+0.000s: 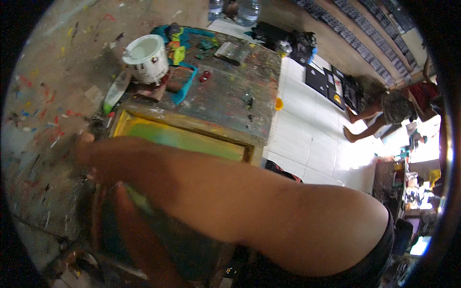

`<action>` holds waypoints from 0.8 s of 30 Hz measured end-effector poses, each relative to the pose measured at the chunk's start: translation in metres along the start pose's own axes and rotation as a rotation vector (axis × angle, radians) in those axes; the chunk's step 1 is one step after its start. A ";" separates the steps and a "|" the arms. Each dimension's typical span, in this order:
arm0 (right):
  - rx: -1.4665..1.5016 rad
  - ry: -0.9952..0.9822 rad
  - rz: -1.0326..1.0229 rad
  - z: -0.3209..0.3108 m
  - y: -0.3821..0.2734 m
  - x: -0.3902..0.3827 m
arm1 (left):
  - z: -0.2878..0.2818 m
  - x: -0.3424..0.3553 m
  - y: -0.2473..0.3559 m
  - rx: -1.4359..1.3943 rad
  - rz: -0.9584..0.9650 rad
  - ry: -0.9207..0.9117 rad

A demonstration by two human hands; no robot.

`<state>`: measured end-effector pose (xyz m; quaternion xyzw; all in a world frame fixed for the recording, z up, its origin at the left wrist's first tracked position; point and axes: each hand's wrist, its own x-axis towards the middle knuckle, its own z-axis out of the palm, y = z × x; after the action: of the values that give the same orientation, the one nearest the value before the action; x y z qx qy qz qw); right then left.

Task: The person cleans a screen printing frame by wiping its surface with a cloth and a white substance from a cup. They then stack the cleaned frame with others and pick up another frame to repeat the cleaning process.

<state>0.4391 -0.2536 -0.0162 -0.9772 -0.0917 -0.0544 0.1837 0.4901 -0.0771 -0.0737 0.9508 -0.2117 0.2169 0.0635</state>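
Observation:
My right arm point(216, 187) reaches across the whole view to the left. At its end, my right hand point(86, 150) is dark and blurred beside the left edge of a wooden screen-printing frame point(201, 128). The frame's mesh point(177, 140) is stained yellow and green. My left forearm point(137, 230) rises from the lower edge and passes under the right arm, which covers most of my left hand. Whether either hand holds anything is too blurred or hidden to make out. Beyond the frame stands a white paint bucket point(152, 68) with drips down its side.
A paint-stained table point(230, 91) carries a blue-rimmed tray point(193, 79), a flat scraper point(230, 53) and colored rags point(178, 54). The wall point(53, 101) on the left is spattered with paint. On the white tiled floor point(297, 129) lie black printed pieces point(322, 82), near another person's feet point(353, 134).

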 end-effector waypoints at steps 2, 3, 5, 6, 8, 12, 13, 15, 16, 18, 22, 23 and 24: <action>-0.021 -0.004 -0.034 0.005 -0.004 0.020 | 0.001 0.000 0.003 -0.098 0.052 0.039; -0.044 -0.010 -0.056 0.009 -0.007 0.032 | 0.001 -0.001 0.007 -0.211 0.074 0.074; -0.104 -0.047 -0.122 0.018 -0.019 0.059 | -0.005 -0.006 0.014 -0.422 0.121 0.044; -0.157 -0.072 -0.151 0.022 -0.026 0.074 | -0.013 -0.012 0.022 -0.621 0.057 0.071; -0.272 -0.139 -0.176 0.022 -0.039 0.097 | -0.043 -0.027 0.026 -0.314 0.134 -0.050; -0.607 -0.210 -0.132 0.014 -0.062 0.119 | -0.150 -0.103 0.044 -0.405 0.023 -0.080; -0.722 -0.102 -0.151 0.018 -0.068 0.121 | -0.180 -0.131 0.050 -0.548 -0.026 -0.153; -0.789 -0.244 -0.116 0.030 -0.077 0.122 | -0.235 -0.197 0.055 -0.823 -0.144 -0.177; -0.820 -0.328 -0.086 0.040 -0.080 0.122 | -0.257 -0.229 0.058 -0.803 -0.210 -0.270; -0.978 -0.257 -0.141 0.055 -0.082 0.129 | -0.296 -0.289 0.059 -0.743 -0.301 -0.279; -0.891 -0.252 -0.295 0.055 -0.067 0.153 | -0.330 -0.381 0.054 -0.572 -0.667 -0.244; -0.813 -0.397 -0.278 0.049 -0.061 0.158 | -0.332 -0.401 0.054 -0.573 -0.837 -0.169; -0.794 -0.423 -0.422 0.039 -0.055 0.161 | -0.331 -0.419 0.054 -0.525 -0.925 -0.011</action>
<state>0.5884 -0.1632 -0.0102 -0.9215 -0.2949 0.0782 -0.2404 -0.0028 0.1019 0.0406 0.8982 0.1820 0.1009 0.3873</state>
